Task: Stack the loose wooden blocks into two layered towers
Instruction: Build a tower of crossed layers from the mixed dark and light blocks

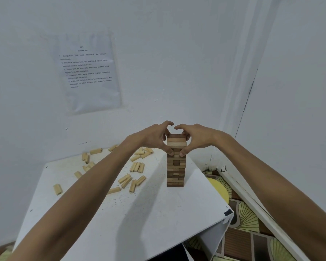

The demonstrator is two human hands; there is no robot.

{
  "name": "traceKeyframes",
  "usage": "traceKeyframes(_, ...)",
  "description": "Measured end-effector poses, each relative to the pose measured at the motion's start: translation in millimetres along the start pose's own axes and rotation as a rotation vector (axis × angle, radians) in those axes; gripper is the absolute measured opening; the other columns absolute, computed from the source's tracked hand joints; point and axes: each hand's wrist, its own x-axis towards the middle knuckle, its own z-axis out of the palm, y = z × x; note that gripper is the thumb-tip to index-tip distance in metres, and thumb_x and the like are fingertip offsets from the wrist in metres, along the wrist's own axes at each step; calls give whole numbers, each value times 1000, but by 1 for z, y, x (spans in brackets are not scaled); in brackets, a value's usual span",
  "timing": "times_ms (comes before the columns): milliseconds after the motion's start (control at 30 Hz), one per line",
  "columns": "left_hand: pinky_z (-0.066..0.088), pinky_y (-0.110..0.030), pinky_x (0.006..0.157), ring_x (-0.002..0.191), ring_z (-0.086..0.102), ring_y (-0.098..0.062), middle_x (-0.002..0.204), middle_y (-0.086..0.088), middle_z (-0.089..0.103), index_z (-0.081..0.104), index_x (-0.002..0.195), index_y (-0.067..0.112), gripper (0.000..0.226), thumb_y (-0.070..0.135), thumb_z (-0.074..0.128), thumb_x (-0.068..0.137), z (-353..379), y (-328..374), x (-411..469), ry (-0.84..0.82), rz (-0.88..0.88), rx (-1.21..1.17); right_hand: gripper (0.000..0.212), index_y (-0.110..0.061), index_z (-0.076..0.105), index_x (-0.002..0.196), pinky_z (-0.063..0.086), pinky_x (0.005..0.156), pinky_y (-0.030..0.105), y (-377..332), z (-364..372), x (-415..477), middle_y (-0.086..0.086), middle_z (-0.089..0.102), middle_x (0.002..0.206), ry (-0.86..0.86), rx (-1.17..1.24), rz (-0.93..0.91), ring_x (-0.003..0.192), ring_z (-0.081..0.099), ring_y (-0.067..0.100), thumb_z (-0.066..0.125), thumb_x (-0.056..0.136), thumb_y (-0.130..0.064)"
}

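A tall tower of layered wooden blocks [175, 170] stands on the right part of the white table [132, 213]. Its layers alternate light and dark wood. My left hand [154, 137] cups the tower's top from the left, thumb on the front face and fingers curled over the back. My right hand [194, 138] mirrors it on the right side, thumb pressed to the front. Several loose light wooden blocks [134, 178] lie scattered on the table's left and far side. No second tower is in view.
A printed sheet [88, 72] hangs on the white wall behind the table. To the right, past the table's edge, lie a patterned floor mat [248, 223] and a yellow round object [219, 189]. A white wall corner and baseboard run along the right.
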Motion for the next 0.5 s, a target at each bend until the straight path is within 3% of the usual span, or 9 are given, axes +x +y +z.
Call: traceKeyframes(500,50,-36,99,109,61,-17,130,0,61,22,156,22,115,46,93,69,3,-2,-2,-9,-21,-22,110,-29,26,159,50,94,31,0,2,3,1,56,136,-23,20,26,115,59,19,92,72,-45)
